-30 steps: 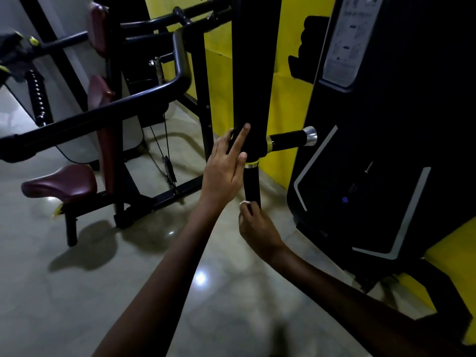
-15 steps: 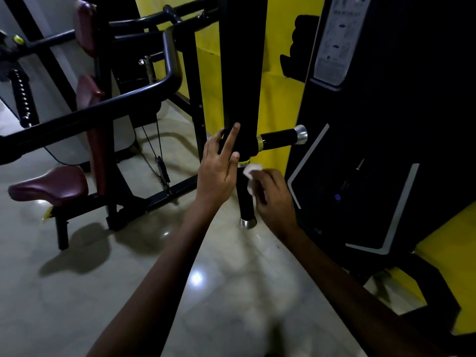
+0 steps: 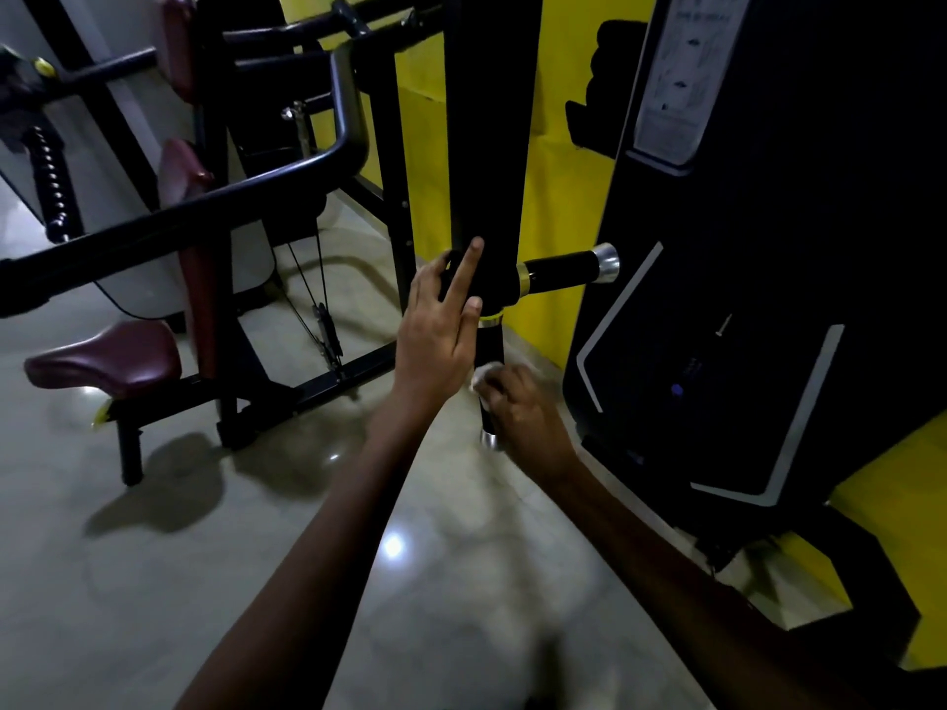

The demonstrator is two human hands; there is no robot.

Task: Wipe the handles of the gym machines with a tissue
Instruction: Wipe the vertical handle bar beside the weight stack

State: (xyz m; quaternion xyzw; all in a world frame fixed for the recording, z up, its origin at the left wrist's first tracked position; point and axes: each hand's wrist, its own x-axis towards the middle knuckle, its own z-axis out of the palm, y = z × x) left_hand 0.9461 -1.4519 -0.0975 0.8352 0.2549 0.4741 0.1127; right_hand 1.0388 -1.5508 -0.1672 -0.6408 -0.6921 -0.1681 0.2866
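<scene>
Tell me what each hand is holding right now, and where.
Right hand wraps a white tissue around the downward handle, at mid-length. Left hand holds nothing; its straight fingers rest on the black upright.

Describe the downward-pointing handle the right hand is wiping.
The vertical handle is a short black cylinder hanging below the black upright, with a yellow-and-silver collar on top and a shiny metal cap at the bottom. The right hand wraps its lower part, pressing a white tissue against it.
</scene>
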